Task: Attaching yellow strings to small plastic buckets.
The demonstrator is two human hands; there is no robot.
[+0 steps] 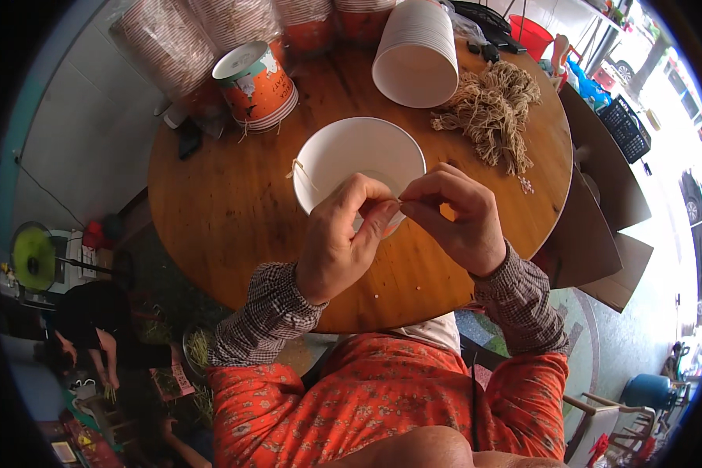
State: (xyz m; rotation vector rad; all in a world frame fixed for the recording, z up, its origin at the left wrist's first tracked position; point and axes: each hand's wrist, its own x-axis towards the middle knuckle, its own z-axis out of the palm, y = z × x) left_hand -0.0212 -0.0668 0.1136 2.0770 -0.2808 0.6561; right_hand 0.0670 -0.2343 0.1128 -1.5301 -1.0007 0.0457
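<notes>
A white paper bucket [360, 144] stands before me on the round wooden table, its open mouth toward me. A short piece of tan cord [295, 168] shows at its left rim. My left hand [342, 238] and my right hand [462, 218] meet over the bucket's near rim, thumbs and forefingers pinched closed almost tip to tip. Whatever lies between those fingertips is too small to make out. Part of the near side of the bucket is hidden by my hands. Beyond my right hand lies a loose heap of tan cords [495, 109].
Printed orange buckets [261, 90] are nested at the back left, before plastic-wrapped bucket stacks [164, 47]. A white bucket stack [417, 58] lies at the back. Small beads [526, 186] sit by the cords. Cardboard [593, 226] stands right; a person [97, 320] crouches lower left.
</notes>
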